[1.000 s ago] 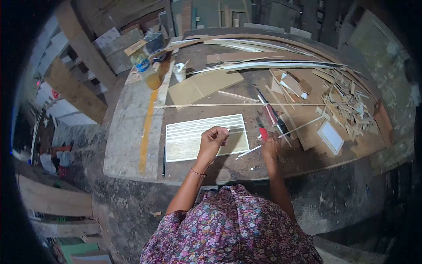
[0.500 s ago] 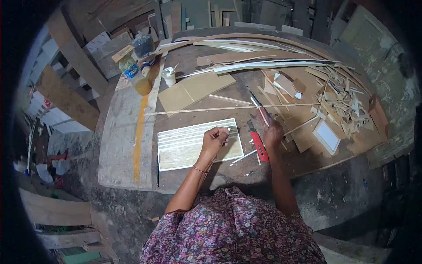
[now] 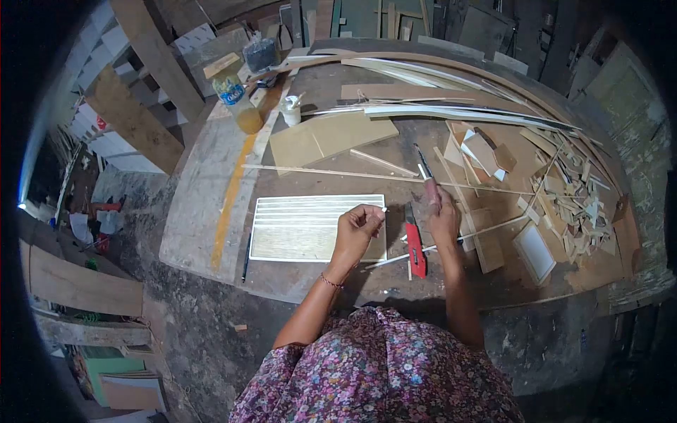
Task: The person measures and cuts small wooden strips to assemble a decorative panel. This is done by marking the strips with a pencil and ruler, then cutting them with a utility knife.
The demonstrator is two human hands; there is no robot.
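Observation:
My left hand (image 3: 358, 231) hangs over the right end of a rectangular panel (image 3: 296, 243), its thumb and fingertips pinching a small white piece (image 3: 384, 209). White strips edge this panel, and pale strips run lengthwise across its upper part. To the right, my right hand (image 3: 444, 220) is closed around a slim tool (image 3: 429, 185) with a dark shaft and brownish handle, pointing away from me; its exact kind I cannot tell. Between my hands and the table edge lies a red utility knife (image 3: 415, 250). Thin white strips lie close to it.
Behind the panel are a brown board (image 3: 335, 141), a white cup (image 3: 290, 111) and a bottle (image 3: 243, 109) of yellowish liquid. Long wood strips (image 3: 451, 111) cross the far side. An offcut pile (image 3: 575, 201) and a white-faced framed piece (image 3: 535, 252) occupy the right.
The view has turned a little, shifting the far table rightward. My left hand has moved slightly right with the small white piece. My right hand keeps hold of the slim tool.

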